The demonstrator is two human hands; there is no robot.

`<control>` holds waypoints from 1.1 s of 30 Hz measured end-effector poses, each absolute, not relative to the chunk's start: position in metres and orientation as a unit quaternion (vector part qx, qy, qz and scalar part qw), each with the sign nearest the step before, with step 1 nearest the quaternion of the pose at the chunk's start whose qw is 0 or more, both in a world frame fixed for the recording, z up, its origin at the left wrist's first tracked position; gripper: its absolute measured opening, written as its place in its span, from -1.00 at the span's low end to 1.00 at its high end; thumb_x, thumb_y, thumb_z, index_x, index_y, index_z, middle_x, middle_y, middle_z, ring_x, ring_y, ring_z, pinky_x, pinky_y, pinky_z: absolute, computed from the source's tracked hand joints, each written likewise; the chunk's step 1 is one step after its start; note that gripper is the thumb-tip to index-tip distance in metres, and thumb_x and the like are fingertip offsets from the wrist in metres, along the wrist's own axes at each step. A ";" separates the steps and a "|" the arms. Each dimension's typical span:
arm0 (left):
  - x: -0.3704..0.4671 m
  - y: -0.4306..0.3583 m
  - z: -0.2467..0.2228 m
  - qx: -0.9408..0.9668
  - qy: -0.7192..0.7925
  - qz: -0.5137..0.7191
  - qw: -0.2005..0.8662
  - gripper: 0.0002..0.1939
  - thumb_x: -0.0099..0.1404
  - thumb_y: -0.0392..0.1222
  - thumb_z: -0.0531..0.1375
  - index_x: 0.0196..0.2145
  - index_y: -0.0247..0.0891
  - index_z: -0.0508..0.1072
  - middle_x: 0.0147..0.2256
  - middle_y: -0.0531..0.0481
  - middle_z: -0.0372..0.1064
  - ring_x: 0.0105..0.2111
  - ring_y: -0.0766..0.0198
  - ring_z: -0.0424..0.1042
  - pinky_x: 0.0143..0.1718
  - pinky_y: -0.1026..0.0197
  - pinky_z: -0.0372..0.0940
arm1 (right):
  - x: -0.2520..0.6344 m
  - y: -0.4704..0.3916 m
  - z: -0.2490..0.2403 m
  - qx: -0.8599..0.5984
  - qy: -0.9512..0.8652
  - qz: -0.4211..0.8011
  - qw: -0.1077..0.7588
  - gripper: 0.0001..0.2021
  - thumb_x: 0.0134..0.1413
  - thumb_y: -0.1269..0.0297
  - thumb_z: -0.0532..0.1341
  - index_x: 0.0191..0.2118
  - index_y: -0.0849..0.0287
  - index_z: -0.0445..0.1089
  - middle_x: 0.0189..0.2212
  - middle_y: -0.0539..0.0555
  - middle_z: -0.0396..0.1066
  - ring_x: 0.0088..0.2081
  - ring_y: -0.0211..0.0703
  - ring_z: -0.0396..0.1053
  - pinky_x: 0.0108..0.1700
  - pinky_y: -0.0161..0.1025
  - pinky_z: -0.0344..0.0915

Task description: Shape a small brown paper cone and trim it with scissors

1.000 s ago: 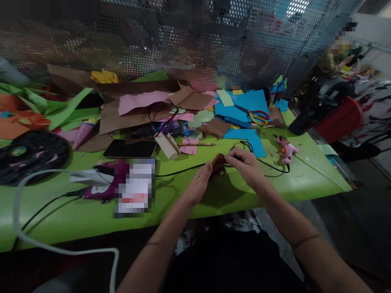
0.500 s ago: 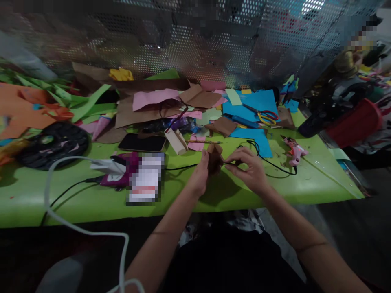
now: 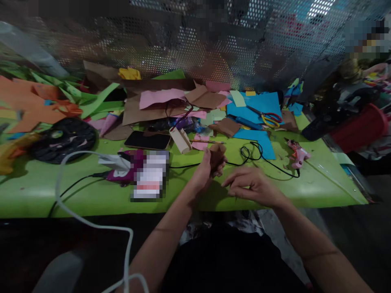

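A small brown folded piece (image 3: 217,155) is gripped in my left hand (image 3: 204,169), thumb on its near side and fingertips showing beyond it. To the right, my right hand (image 3: 249,185) hovers over the green table with its fingers partly bent and somewhat apart, nothing visible in them. A black cable (image 3: 186,166) runs across the table behind my hands and loops on the right, near the pink glue gun (image 3: 299,157). Close behind the brown piece lie a thin brown stick (image 3: 207,141) and a beige block (image 3: 181,140).
On the green table (image 3: 100,203) are a lit phone (image 3: 151,175), a purple device (image 3: 122,175), a dark phone (image 3: 147,140) and a black round tray (image 3: 64,140). Scissors (image 3: 270,119) rest on blue sheets. A perforated metal panel (image 3: 195,49) stands behind; a red bin (image 3: 360,126) is at right.
My right hand has let go of the cable beside the brown piece and moved right and nearer me. The cable now loops freely on the table. The view has shifted slightly.
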State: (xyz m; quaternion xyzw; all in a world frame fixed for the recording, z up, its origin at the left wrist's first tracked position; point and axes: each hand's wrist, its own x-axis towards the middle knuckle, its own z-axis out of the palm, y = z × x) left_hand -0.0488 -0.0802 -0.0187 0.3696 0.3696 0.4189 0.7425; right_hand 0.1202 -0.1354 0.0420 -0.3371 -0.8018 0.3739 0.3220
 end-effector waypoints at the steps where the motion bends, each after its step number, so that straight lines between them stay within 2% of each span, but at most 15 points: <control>1: -0.048 -0.080 -0.020 0.377 0.370 0.415 0.741 -0.17 0.16 0.63 -0.14 -0.37 -0.23 0.43 -0.57 0.07 0.18 -0.64 0.38 0.06 -0.61 0.27 0.11 | 0.121 -0.137 0.046 -0.333 -0.808 0.370 0.314 -0.84 0.21 0.20 0.30 -0.39 0.08 0.51 -0.29 0.09 0.56 -0.24 -0.10 0.49 -0.17 -0.15 0.39; 3: -0.048 -0.080 -0.022 0.391 0.373 0.416 0.732 -0.15 0.15 0.64 -0.14 -0.38 -0.23 0.46 -0.57 0.05 0.22 -0.64 0.38 0.08 -0.62 0.27 0.12 | 0.122 -0.134 0.051 -0.361 -0.797 0.334 0.350 -0.92 0.13 0.22 0.36 -0.31 0.07 0.49 -0.30 0.08 0.52 -0.24 -0.09 0.44 -0.19 -0.15 0.36; 5: -0.049 -0.081 -0.025 0.407 0.381 0.423 0.715 -0.16 0.16 0.63 -0.11 -0.33 -0.23 0.50 -0.51 0.01 0.34 -0.61 0.38 0.17 -0.60 0.28 0.15 | 0.121 -0.127 0.052 -0.409 -0.764 0.302 0.398 -0.89 0.10 0.26 0.36 -0.24 0.08 0.47 -0.30 0.07 0.48 -0.28 -0.11 0.40 -0.27 -0.19 0.32; 7: -0.049 -0.083 -0.026 0.429 0.388 0.421 0.699 -0.16 0.17 0.61 -0.07 -0.24 -0.22 0.54 -0.42 -0.04 0.46 -0.54 0.34 0.31 -0.56 0.28 0.20 | 0.120 -0.118 0.051 -0.456 -0.739 0.289 0.402 -0.84 0.10 0.29 0.34 -0.17 0.08 0.49 -0.36 0.03 0.45 -0.37 -0.18 0.35 -0.36 -0.24 0.24; 10: -0.051 -0.087 -0.026 0.455 0.390 0.423 0.680 -0.16 0.16 0.58 0.03 0.03 -0.15 0.51 -0.11 -0.10 0.57 -0.22 0.18 0.52 -0.32 0.24 0.36 | 0.118 -0.106 0.049 -0.500 -0.736 0.304 0.341 -0.75 0.11 0.28 0.32 -0.06 0.08 0.49 -0.54 -0.08 0.35 -0.52 -0.25 0.26 -0.44 -0.28 0.13; 13: -0.051 -0.088 -0.023 0.472 0.382 0.425 0.671 -0.11 0.12 0.57 0.09 0.19 -0.11 0.42 0.13 -0.13 0.47 0.13 0.01 0.43 -0.02 0.12 0.37 | 0.119 -0.100 0.048 -0.515 -0.719 0.340 0.318 -0.75 0.11 0.24 0.33 -0.08 0.11 0.49 -0.65 -0.13 0.29 -0.58 -0.27 0.26 -0.48 -0.29 0.10; 16: -0.051 -0.089 -0.021 0.495 0.387 0.409 0.662 -0.07 0.11 0.58 0.10 0.18 -0.18 0.43 0.16 -0.20 0.44 0.23 -0.05 0.34 0.15 0.02 0.28 | 0.122 -0.097 0.046 -0.500 -0.707 0.387 0.317 -0.77 0.08 0.23 0.34 -0.12 0.13 0.48 -0.65 -0.13 0.33 -0.59 -0.25 0.33 -0.50 -0.32 0.13; 19: -0.051 -0.089 -0.021 0.508 0.418 0.404 0.636 -0.07 0.10 0.56 0.13 0.12 -0.25 0.48 0.13 -0.22 0.45 0.21 -0.07 0.33 0.22 -0.01 0.20 | 0.122 -0.095 0.043 -0.472 -0.719 0.436 0.264 -0.82 0.09 0.27 0.32 -0.16 0.12 0.50 -0.63 -0.12 0.38 -0.59 -0.24 0.39 -0.49 -0.32 0.19; 23: -0.052 -0.089 -0.020 0.528 0.445 0.408 0.597 -0.19 0.14 0.51 0.14 -0.02 -0.28 0.51 -0.01 -0.18 0.51 0.11 -0.04 0.39 0.18 0.02 0.22 | 0.120 -0.093 0.036 -0.449 -0.709 0.490 0.234 -0.88 0.10 0.24 0.31 -0.24 0.12 0.50 -0.58 -0.10 0.43 -0.56 -0.22 0.45 -0.44 -0.31 0.30; 25: -0.052 -0.089 -0.019 0.551 0.442 0.414 0.574 -0.30 0.18 0.48 0.12 -0.18 -0.26 0.51 -0.17 -0.10 0.50 -0.03 0.05 0.42 0.09 0.08 0.26 | 0.119 -0.093 0.032 -0.441 -0.691 0.517 0.246 -0.89 0.09 0.22 0.31 -0.30 0.14 0.47 -0.53 -0.07 0.46 -0.53 -0.21 0.47 -0.42 -0.30 0.34; 28: -0.051 -0.088 -0.016 0.593 0.411 0.421 0.549 -0.39 0.26 0.44 0.05 -0.41 -0.22 0.35 -0.41 0.04 0.31 -0.30 0.22 0.32 -0.16 0.18 0.28 | 0.118 -0.092 0.031 -0.438 -0.677 0.539 0.243 -0.87 0.05 0.23 0.32 -0.35 0.17 0.45 -0.49 -0.04 0.48 -0.50 -0.21 0.47 -0.38 -0.29 0.38; 30: -0.050 -0.088 -0.017 0.609 0.392 0.429 0.540 -0.42 0.29 0.42 0.03 -0.46 -0.20 0.27 -0.46 0.09 0.19 -0.38 0.28 0.23 -0.26 0.21 0.23 | 0.118 -0.092 0.031 -0.445 -0.688 0.524 0.232 -0.89 0.04 0.26 0.30 -0.35 0.18 0.46 -0.49 -0.03 0.49 -0.48 -0.20 0.49 -0.34 -0.30 0.38; 33: -0.050 -0.088 -0.020 0.617 0.386 0.431 0.534 -0.45 0.32 0.38 0.02 -0.44 -0.19 0.26 -0.46 0.10 0.19 -0.39 0.29 0.23 -0.28 0.22 0.22 | 0.117 -0.093 0.030 -0.456 -0.716 0.482 0.217 -0.91 0.07 0.30 0.26 -0.35 0.20 0.48 -0.50 -0.02 0.50 -0.46 -0.20 0.49 -0.32 -0.31 0.34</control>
